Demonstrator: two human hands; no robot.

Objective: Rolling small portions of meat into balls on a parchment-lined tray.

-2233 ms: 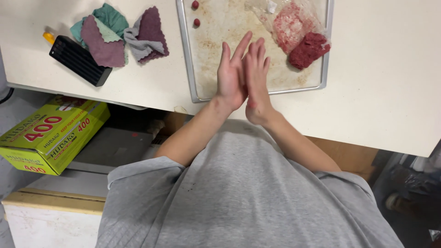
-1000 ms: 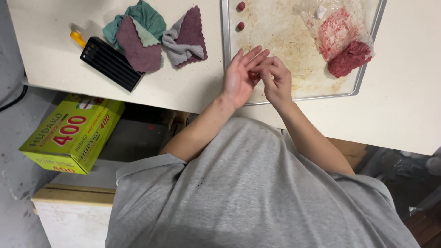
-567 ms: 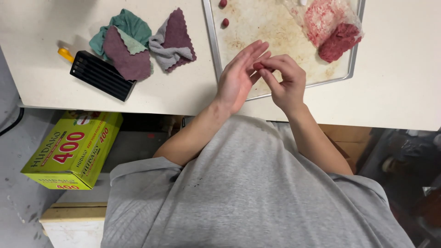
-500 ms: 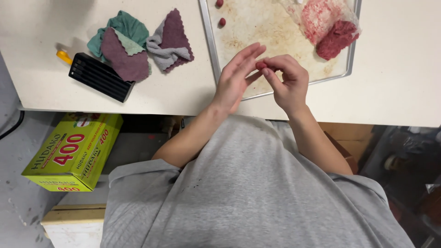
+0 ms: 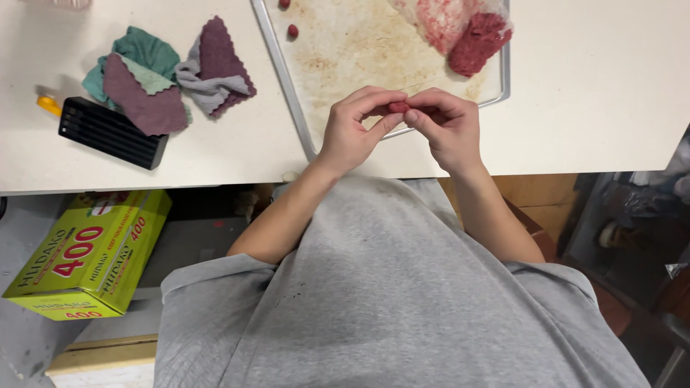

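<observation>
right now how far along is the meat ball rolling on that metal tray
Early on. Done: two small red meat balls sit at the far left of the stained metal tray. In hand: the left hand and right hand pinch one small red meat piece between the fingertips. Left: a large lump of raw minced meat lies on the tray's far right, unshaped.

I see a small dark red lump of meat (image 5: 397,108) pinched between my bare left hand (image 5: 350,131) and right hand (image 5: 451,126). The silver metal tray (image 5: 287,93) is stained mottled brown and tan, with a deep red and pale pink meat mound (image 5: 463,32) and two small red balls (image 5: 292,31). Scallop-edged cloths (image 5: 169,79) show teal, mauve, grey and plum. The ribbed black block (image 5: 111,133) sits beside a yellow-green cardboard box (image 5: 90,251) with red print.
</observation>
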